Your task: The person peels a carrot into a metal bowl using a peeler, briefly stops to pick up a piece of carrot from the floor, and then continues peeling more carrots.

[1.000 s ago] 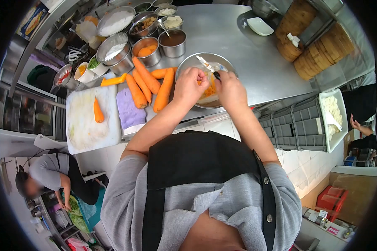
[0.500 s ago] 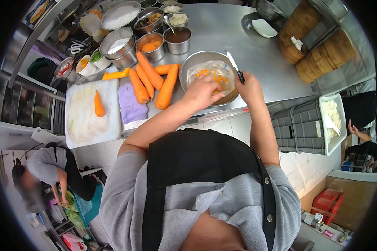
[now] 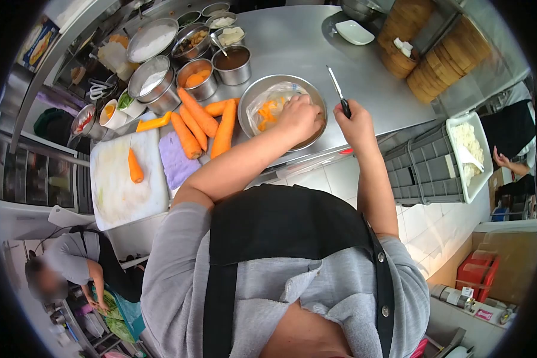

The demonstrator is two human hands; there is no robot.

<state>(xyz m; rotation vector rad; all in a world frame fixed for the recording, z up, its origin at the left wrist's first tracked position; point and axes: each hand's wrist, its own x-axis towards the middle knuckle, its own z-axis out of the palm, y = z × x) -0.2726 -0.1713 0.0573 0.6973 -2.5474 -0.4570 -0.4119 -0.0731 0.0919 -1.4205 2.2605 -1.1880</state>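
A steel bowl [image 3: 249, 89] stands on the steel counter, with a clear plastic bag [image 3: 280, 94] inside it holding orange carrot pieces [image 3: 267, 111]. My left hand [image 3: 303, 119] reaches over the bowl, its fingers bent down at the bag's right side; the fingertips are hidden. In my right hand [image 3: 356, 123], right of the bowl, is a knife [image 3: 335, 83] gripped by its black handle, blade pointing up and away. Several whole carrots [image 3: 223, 131] lie left of the bowl beside a purple cloth [image 3: 178, 160]. One shorter carrot [image 3: 135, 166] rests on the white cutting board [image 3: 116, 197].
Steel containers [image 3: 233, 73] of ingredients line the back left. A white dish [image 3: 355, 33] and bamboo steamers [image 3: 447, 65] are at the back right. A grey crate [image 3: 420, 173] with a white tub stands right of the counter. A person [image 3: 71, 256] crouches at lower left; another stands far right.
My left hand has shifted from the bag's lower middle to its right side. The knife in my right hand now points more upright. The view has shifted slightly.
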